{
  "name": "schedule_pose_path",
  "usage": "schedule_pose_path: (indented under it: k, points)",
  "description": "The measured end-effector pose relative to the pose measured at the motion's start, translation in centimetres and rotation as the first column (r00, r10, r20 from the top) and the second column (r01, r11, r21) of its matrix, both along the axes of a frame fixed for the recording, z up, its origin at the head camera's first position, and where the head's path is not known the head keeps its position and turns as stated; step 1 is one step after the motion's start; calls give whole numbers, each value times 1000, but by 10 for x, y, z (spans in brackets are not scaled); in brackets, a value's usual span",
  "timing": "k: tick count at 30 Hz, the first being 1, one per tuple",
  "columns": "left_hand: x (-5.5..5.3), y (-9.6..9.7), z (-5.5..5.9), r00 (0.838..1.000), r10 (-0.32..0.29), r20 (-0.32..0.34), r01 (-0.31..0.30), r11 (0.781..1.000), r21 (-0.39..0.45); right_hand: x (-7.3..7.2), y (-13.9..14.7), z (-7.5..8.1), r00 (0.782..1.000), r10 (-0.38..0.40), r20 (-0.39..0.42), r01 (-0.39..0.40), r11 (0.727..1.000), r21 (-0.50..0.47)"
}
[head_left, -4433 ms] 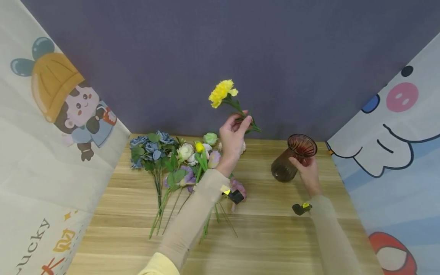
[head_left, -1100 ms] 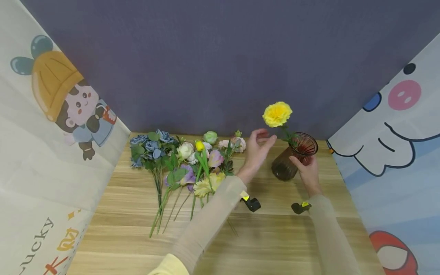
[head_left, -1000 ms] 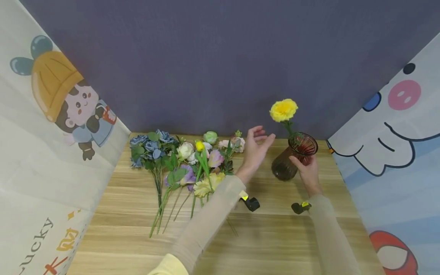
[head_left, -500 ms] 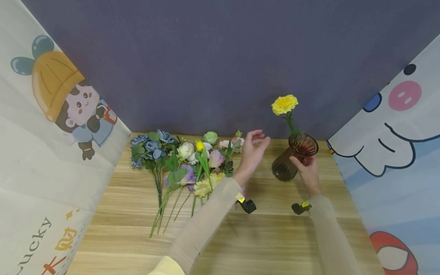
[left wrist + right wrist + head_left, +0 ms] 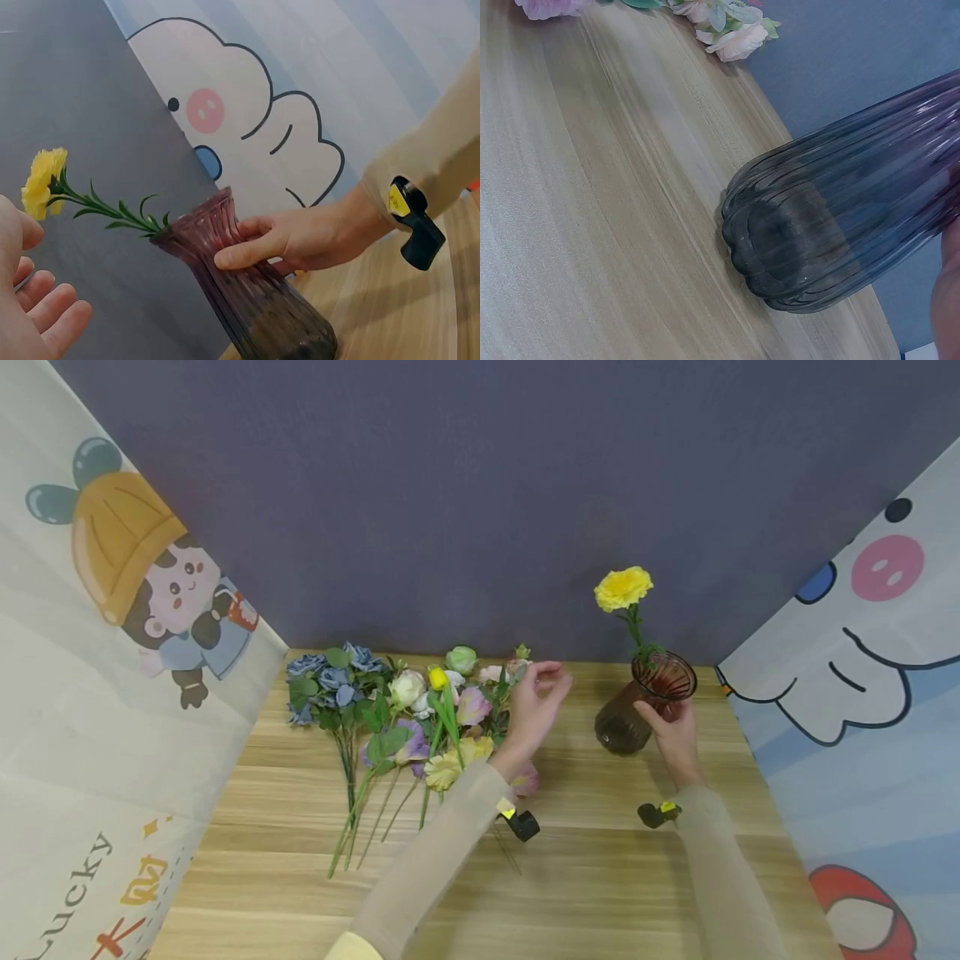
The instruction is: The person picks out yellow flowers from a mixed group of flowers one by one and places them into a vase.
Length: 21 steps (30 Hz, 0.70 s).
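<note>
A ribbed, dark purple glass vase (image 5: pixel 624 722) is on the right of the table, gripped near its neck by my right hand (image 5: pixel 677 739). It leans, as the left wrist view shows. One yellow carnation (image 5: pixel 624 588) stands in it, its leafy stem (image 5: pixel 112 212) resting against the rim. My left hand (image 5: pixel 534 714) is off to the left of the vase with nothing in its loosely bent fingers. Beneath and beside that hand lie loose flowers: a purple-pink bloom (image 5: pixel 525 778), a pink-lilac one (image 5: pixel 473 706) and a pale yellow one (image 5: pixel 444 770).
Farther left are blue roses (image 5: pixel 330 681), a cream rose (image 5: pixel 406 688), a yellow tulip (image 5: pixel 438 677), a green bud (image 5: pixel 461 660) and a purple flower (image 5: pixel 412 745), stems toward the front. A dark grey wall (image 5: pixel 450 510) closes the back; printed cloths hang at both sides.
The left hand has put the yellow carnation into the vase and let go of it. It has since drawn back leftward over the flowers. The right hand keeps its hold on the vase.
</note>
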State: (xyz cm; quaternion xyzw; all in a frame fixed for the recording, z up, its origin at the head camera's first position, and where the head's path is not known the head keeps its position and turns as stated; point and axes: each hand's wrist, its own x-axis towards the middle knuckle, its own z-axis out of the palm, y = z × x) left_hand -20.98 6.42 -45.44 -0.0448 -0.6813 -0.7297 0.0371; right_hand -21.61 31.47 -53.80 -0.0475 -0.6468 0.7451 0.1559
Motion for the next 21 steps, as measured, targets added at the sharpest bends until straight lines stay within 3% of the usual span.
schedule_pose_path:
  k: [10,21]
  points:
    - [11,-20,-11,997,-60,43,62,997,-48,2,-2,3,1000,0,-13,0,1000,19]
    - [16,-31,-15,999,-42,3,42,996,-75,3,-4,6,1000,-15,-8,15,999,44]
